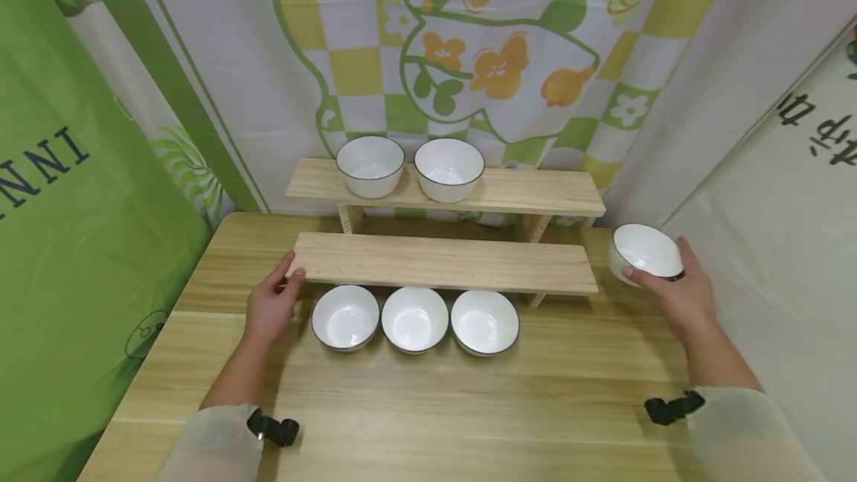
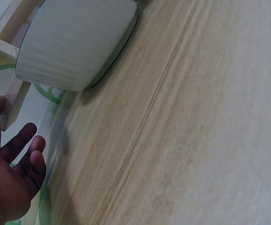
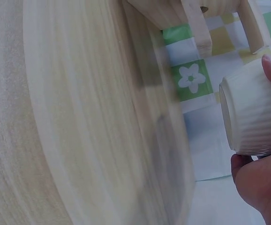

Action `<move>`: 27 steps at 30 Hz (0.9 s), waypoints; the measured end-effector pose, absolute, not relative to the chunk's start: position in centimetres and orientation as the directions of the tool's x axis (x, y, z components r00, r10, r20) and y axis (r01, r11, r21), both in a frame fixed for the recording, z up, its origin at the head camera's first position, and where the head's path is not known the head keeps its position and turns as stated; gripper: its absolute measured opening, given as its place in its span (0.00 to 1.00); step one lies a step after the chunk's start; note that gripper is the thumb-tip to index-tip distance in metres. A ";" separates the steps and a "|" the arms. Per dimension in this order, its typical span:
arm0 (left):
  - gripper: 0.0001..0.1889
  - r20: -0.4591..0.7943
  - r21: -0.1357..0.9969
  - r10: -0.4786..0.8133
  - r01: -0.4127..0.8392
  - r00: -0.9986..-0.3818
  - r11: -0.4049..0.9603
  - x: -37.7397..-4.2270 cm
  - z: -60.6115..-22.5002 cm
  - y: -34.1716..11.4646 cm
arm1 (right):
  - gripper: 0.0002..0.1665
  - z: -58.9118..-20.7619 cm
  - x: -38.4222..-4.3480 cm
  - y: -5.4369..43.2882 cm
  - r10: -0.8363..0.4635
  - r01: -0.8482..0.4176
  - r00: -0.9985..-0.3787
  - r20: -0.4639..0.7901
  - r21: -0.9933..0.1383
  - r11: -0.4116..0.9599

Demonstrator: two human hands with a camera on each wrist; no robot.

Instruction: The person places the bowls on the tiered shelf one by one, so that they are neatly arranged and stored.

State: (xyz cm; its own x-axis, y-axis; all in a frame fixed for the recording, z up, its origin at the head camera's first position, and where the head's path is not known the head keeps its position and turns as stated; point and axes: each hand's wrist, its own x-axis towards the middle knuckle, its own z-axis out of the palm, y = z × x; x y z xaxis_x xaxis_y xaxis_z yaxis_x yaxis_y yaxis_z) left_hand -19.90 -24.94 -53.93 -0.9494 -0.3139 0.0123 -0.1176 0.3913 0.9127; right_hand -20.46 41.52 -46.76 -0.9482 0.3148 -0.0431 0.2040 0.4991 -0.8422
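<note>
At the right, my right hand (image 1: 689,300) grips a white bowl (image 1: 644,248) with a dark rim, thumb on the near side and fingers round the far side. In the right wrist view this bowl's ribbed wall (image 3: 257,108) shows, held above the table. My left hand (image 1: 271,307) is at the left end of the lower wooden shelf (image 1: 442,260), its thumb touching the front corner. The other fingers look loosely bent in the left wrist view. Three matching bowls, left (image 1: 345,317), middle (image 1: 415,320) and right (image 1: 485,322), stand in a row before the shelf.
Two more white bowls, left (image 1: 370,166) and right (image 1: 448,169), stand on the upper wooden shelf (image 1: 542,190). The stand rests on a wood-grain table (image 1: 428,415). Patterned cloth (image 1: 361,73) hangs behind, and a green cloth (image 1: 80,229) hangs at the left.
</note>
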 end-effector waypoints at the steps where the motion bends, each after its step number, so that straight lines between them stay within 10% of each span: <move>1: 0.30 0.009 0.912 -0.313 -0.120 -0.950 0.392 -19.9 -53.9 -25.0 | 0.72 -46.6 -20.4 41.5 0.319 0.204 -0.947 -0.042 -0.845 0.494; 27: 0.30 0.001 0.917 -0.316 -0.125 -0.949 0.379 -19.8 -53.7 -24.9 | 0.66 -42.5 -20.1 39.3 0.250 0.087 -0.967 0.049 -0.858 0.507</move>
